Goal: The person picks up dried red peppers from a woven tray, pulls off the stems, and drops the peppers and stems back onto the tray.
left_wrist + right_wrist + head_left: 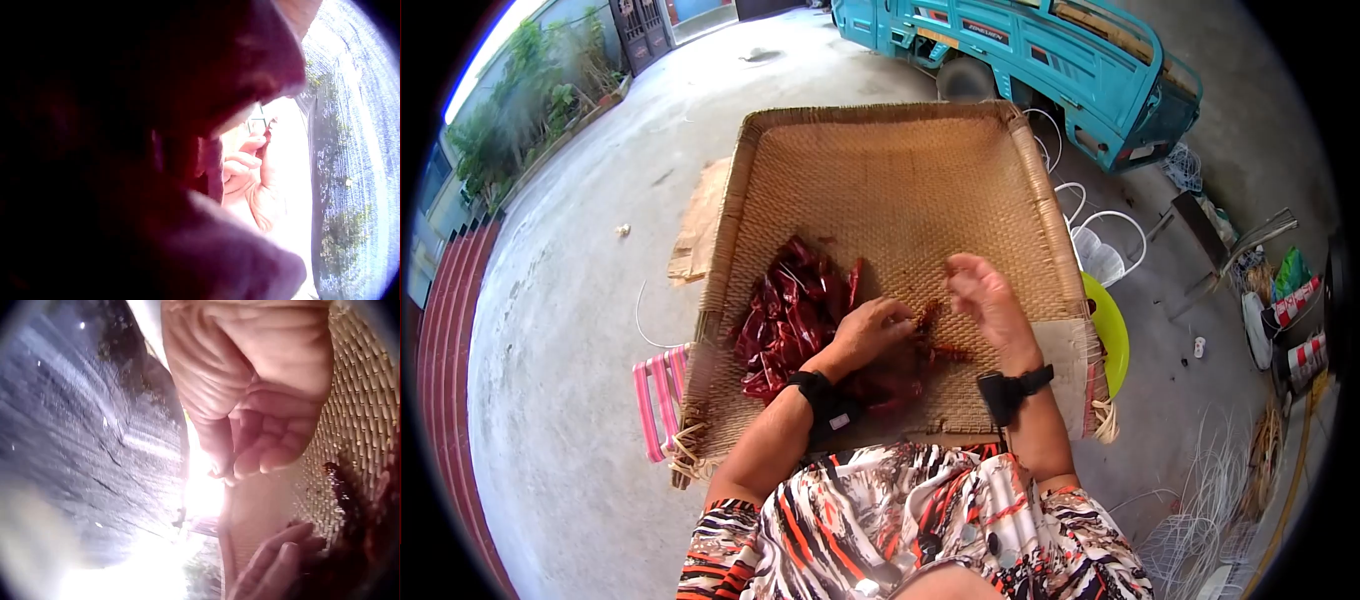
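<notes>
Dark red dried peppers (pixel 800 315) lie heaped in the left half of a woven tray (pixel 880 180). Over the heap's right side, the left hand (pixel 868 338) has its fingers loosely bent and apart, nothing clearly held; its fingers (pixel 278 556) also show in the right wrist view. The right hand (pixel 992 305) is raised above the tray's right part, palm turned inward. Thumb and fingertips of the right hand (pixel 250 387) meet, other fingers curled; a small dark red piece (pixel 269 134) is at its fingertips. The left wrist view is mostly dark.
A lime-green basin (pixel 1110 335) stands beyond the tray's right edge, near a white bucket (pixel 1098 255). A pink striped stool (pixel 662 400) and cardboard (pixel 700 225) lie left. A turquoise cargo vehicle (pixel 1040 60) stands behind; loose wires and a metal rack are at right.
</notes>
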{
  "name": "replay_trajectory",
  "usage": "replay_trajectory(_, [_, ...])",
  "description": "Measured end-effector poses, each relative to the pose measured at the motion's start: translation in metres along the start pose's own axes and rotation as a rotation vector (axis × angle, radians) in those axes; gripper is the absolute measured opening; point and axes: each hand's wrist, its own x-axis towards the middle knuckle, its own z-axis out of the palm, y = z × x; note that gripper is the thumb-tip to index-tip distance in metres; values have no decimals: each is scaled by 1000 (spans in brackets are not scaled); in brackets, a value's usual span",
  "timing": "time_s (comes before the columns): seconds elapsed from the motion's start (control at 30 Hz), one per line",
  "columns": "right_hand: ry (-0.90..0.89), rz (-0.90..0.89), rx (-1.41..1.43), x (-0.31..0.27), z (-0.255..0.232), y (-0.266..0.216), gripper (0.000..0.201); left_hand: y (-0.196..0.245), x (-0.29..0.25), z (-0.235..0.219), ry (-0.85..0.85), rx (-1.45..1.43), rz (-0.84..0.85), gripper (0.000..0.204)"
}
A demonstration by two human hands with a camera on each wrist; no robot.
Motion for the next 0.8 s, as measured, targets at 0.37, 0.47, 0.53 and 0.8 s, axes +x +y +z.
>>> replay_trajectory(0.37, [-100, -492, 1125, -8, -94, -37, 35, 3, -4, -3, -144, 278, 252, 29])
replay_trajectory(0.47, [-48, -365, 533, -2, -67, -25, 30, -5, -1, 0, -153, 246, 277, 24])
replay_trajectory(0.53, [67, -194, -187, -4, -27, -21, 23, -7, 0, 1, -136, 230, 289, 22])
replay_trajectory(0.8, [-169, -362, -1244, -4, -5, 26, 22, -2, -2, 0, -65, 207, 283, 16])
